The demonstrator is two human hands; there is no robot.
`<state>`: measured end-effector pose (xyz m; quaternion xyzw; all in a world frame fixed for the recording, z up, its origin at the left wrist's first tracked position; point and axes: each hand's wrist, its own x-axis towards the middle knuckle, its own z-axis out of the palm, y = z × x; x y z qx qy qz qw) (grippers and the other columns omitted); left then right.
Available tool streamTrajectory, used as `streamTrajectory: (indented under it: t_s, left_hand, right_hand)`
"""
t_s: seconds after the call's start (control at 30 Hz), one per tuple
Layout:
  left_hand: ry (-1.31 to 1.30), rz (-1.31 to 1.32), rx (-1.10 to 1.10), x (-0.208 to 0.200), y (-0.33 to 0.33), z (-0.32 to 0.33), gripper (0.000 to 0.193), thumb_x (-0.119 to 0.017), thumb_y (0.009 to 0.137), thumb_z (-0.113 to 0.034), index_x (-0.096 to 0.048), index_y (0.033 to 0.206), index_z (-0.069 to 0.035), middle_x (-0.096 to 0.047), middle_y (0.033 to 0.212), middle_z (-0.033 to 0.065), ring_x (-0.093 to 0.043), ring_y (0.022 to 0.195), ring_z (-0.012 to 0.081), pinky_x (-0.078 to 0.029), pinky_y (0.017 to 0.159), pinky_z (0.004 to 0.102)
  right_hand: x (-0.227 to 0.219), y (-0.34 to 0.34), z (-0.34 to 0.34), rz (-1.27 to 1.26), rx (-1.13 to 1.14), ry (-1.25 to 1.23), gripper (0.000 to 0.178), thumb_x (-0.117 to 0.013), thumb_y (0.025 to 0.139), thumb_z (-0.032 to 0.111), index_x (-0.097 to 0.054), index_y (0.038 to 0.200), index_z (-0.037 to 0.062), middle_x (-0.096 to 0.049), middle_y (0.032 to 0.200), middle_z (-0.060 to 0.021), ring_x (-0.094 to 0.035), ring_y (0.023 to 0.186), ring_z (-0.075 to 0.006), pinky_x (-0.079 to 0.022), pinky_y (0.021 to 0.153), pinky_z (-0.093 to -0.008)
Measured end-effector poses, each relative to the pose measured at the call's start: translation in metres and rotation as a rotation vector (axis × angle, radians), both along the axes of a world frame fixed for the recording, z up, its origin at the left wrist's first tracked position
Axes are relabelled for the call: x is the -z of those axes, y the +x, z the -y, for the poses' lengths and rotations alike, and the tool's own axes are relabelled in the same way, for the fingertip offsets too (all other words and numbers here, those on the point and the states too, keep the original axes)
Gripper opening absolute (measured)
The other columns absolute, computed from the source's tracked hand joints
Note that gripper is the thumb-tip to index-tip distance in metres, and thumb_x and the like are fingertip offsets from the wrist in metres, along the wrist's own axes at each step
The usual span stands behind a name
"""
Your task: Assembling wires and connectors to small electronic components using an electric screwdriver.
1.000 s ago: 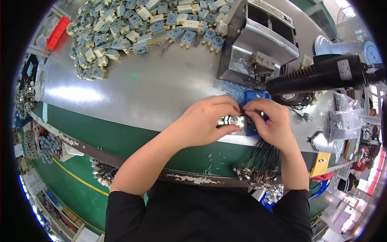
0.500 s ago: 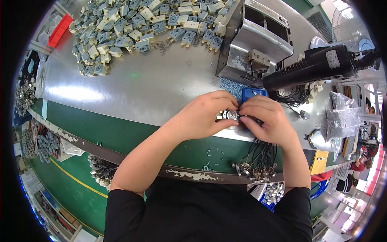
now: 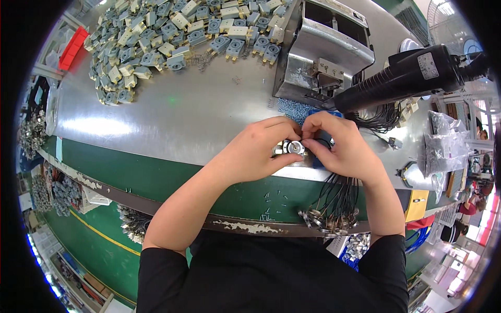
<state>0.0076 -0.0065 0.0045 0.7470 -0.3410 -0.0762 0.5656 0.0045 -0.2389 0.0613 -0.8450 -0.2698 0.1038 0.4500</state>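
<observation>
Lower right of centre: black cables (image 3: 336, 195) bunched at the counter's (image 3: 209, 115) near edge, probably for reach. Centre: my left hand's (image 3: 261, 147) fingers clamp a round metal part (image 3: 295, 148), seemingly for steadiness; my right hand's (image 3: 342, 143) fingers crowd its right side, grip unclear. Beyond: loose screws (image 3: 292, 108). Upper left: heaped gray blocks (image 3: 195, 37).

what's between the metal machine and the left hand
In the head view, a heap of small bluish screws lies on the metal tabletop between the metal machine and the left hand.
</observation>
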Motion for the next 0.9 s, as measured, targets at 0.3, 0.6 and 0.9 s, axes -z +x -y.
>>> streamTrajectory:
  t_s: [0.3,0.6,0.9]
  left_hand:
    - [-0.020,0.014,-0.011,0.001,0.000,0.000,0.031,-0.087,0.080,-0.010,-0.071,0.105,-0.001,-0.072,0.117,0.0148,-0.071,0.106,0.0345,-0.058,0.091,0.0417]
    - [0.013,-0.008,-0.018,-0.004,0.001,0.001,0.030,-0.086,0.080,-0.009,-0.072,0.105,0.000,-0.073,0.117,0.0143,-0.072,0.106,0.0340,-0.058,0.092,0.0411]
    - [-0.037,0.077,0.019,0.004,0.004,0.000,0.029,-0.085,0.081,-0.007,-0.074,0.106,0.000,-0.074,0.115,0.0139,-0.074,0.103,0.0326,-0.060,0.090,0.0397]
  right_hand:
    - [0.008,-0.014,-0.005,0.263,0.082,-0.126,0.023,-0.076,0.081,-0.008,-0.066,0.100,0.0012,-0.070,0.092,-0.0124,-0.069,0.083,-0.0307,-0.055,0.076,-0.0377]
    - [0.014,-0.022,-0.010,0.412,0.164,-0.126,0.021,-0.077,0.081,-0.001,-0.064,0.096,0.0056,-0.067,0.086,-0.0093,-0.065,0.081,-0.0325,-0.048,0.077,-0.0420]
    - [0.020,-0.035,0.019,0.496,0.320,-0.011,0.027,-0.083,0.083,-0.002,-0.060,0.095,0.0053,-0.069,0.091,-0.0093,-0.066,0.085,-0.0224,-0.049,0.077,-0.0400]
